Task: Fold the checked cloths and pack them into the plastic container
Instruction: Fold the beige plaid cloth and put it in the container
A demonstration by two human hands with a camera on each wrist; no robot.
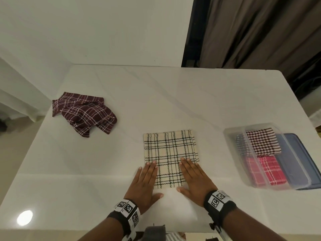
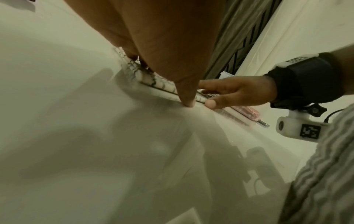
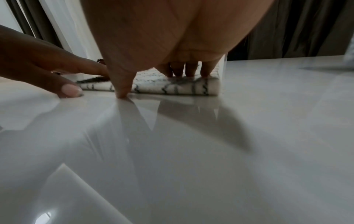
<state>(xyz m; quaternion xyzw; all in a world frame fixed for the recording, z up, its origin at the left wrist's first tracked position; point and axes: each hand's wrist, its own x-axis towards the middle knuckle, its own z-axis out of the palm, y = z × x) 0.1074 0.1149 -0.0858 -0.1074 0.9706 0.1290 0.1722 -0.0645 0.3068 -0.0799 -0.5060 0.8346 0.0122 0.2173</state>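
Observation:
A folded cream cloth with black checks lies flat near the table's front middle. My left hand presses its near left part with straight fingers, and my right hand presses its near right part the same way. Both thumbs rest on the table by the cloth's near edge. The cream cloth shows its folded edge in the right wrist view, with my right hand on top. A crumpled maroon checked cloth lies at the far left. The clear plastic container at the right holds a maroon-white cloth and a pink cloth.
A blue lid lies under or beside the container at the table's right edge. The white table ends at a wall behind and at dark curtains on the far right.

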